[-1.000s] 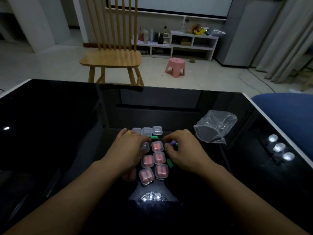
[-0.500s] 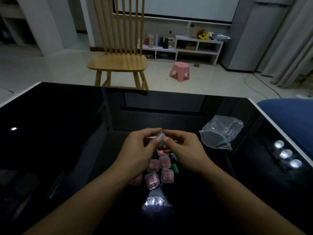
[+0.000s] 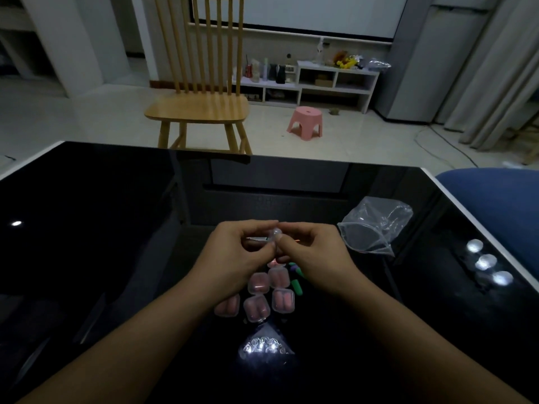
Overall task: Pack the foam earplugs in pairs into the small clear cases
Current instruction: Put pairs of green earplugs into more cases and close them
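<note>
Above the black table (image 3: pixel 116 228), left hand (image 3: pixel 233 255) and right hand (image 3: pixel 315 252) pinching one clear case (image 3: pixel 274 234), contents unclear, hands hiding farther cases

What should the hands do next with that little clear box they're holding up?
Probably pop it open. Both hands pinch one small clear case above the table, and it looks empty, while loose green earplugs lie beside the filled pink cases, waiting to go in.
</note>
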